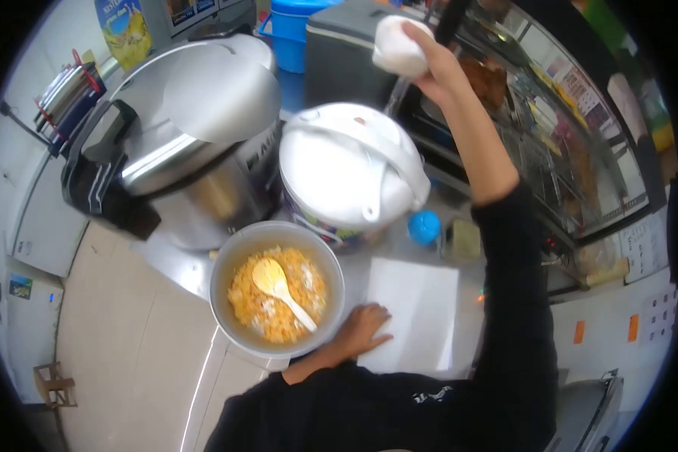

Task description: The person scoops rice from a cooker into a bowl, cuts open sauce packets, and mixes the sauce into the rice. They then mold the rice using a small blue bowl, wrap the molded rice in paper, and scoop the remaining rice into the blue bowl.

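My right hand [427, 64] is raised at the top, its fingers wrapped round a white bundle [399, 47] beside the grey box. Low in the middle, my left hand [361, 330] lies with its fingers spread at the left edge of a white sheet [422, 301]. Left of that hand stands a metal pot [218, 290] of orange-yellow rice [282, 328]. A pale rice paddle [279, 286] rests on the rice, its handle towards my left hand.
Behind the pot are a large steel cooker [158, 151] and a white rice cooker [331, 166] with a white paddle on its lid. A blue round object [424, 227] sits right of them. A glass display case [572, 120] stands at the right.
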Demonstrator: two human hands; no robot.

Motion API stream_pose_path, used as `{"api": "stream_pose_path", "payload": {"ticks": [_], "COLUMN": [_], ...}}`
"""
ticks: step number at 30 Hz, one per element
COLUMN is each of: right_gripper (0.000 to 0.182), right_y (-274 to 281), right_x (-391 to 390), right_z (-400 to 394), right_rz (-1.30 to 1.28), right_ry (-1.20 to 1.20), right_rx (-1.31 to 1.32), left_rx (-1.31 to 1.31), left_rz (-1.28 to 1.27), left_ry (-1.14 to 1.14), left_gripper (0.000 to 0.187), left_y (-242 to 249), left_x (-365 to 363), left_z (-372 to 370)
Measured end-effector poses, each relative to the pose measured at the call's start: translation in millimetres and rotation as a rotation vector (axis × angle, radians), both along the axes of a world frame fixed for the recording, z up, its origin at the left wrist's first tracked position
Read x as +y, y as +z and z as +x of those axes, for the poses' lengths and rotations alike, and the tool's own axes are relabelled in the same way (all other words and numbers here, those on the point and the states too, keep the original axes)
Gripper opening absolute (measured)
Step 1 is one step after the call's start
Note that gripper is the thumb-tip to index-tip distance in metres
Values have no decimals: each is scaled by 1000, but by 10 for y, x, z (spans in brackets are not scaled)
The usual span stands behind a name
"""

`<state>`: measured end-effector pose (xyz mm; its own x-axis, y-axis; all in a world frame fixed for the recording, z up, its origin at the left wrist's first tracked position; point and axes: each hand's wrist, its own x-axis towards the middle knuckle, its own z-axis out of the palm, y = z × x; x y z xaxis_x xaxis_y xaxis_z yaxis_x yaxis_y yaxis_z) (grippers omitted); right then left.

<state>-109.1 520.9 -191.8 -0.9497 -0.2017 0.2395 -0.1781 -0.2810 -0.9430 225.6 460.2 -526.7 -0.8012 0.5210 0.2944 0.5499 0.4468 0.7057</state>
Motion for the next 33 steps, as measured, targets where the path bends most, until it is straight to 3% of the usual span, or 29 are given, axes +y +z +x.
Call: {"api": "stream_pose_path", "payload": {"ticks": [2, 4, 7, 9, 10, 11, 13, 14, 15, 16, 17, 19, 20, 22, 24, 26, 27, 30, 31, 32, 33], "right_gripper": [55, 59, 53, 46, 50, 46, 39, 36, 37, 38, 39, 41, 42, 46, 34, 29, 33, 46, 46, 47, 45], "right_y": [53, 148, 20, 29, 12, -38, -71, -21, 31, 82, 115, 301, 343, 291, -141, -1014, -1397, -1974, -2010, -2054, -2213], "right_x": [-219, -396, -150, -198, -23, 43, 215, 162, 124, -132, -390, -772, -812, -709, -331, -58, 33, -16, -127, -216, -252], "right_z": [-1141, -1667, -2698, -2619, -2956, -3138, -3495, -3376, -3244, -2569, -1907, -642, -68, 954, 1681, 2168, 2323, 2712, 2816, 2909, 2954], "right_rz": [37, 162, 351, 498, 600, 622, 543, 490, 510, 530, 542, 594, 659, 1060, 902, 1065, 971, 919, 840, 762, 726], "right_ry": [-114, -330, -206, -234, -211, -227, -274, -264, -317, -330, -306, -208, -158, -161, 174, 45, 118, 98, 153, 208, 174], "right_rx": [-43, 21, -80, -174, -196, -117, 319, 583, 587, 566, 561, 582, 595, 838, 423, 323, 290, 70, -69, -208, -159], "left_rx": [27, -23, -9, -28, -23, -24, -23, -37, -4, 8, -72, -41, -20, 255, 397, 547, 562, 240, -2, -250, -372], "left_rz": [18, 73, 153, 168, 223, 242, 249, 246, 285, 314, 111, 316, 380, 307, 285, 262, 218, 677, 779, 980, 890], "left_ry": [-25, -11, -2, 18, 58, 70, 67, 50, 71, 98, -15, 39, 7, 51, 63, 170, 313, 1211, 1339, 1247, 1183], "left_gripper": [48, 48, 58, 58, 57, 56, 57, 58, 58, 58, 53, 34, 27, 17, 17, 22, 21, 63, 80, 90, 93], "left_y": [-40, -59, -583, -687, -632, -580, -476, -386, -546, -720, -393, -69, 29, 214, 596, 811, 754, 837, 825, 867, 588], "left_x": [-31, -24, 207, 326, 358, 334, 224, 211, 333, 394, 179, -25, -110, -243, -389, -713, -907, -1396, -1650, -1757, -1934], "left_z": [-10, -23, 74, 90, 130, 169, 149, 134, 160, 242, 108, -31, -67, -9, 208, 620, 830, 1020, 937, 835, 749]}}
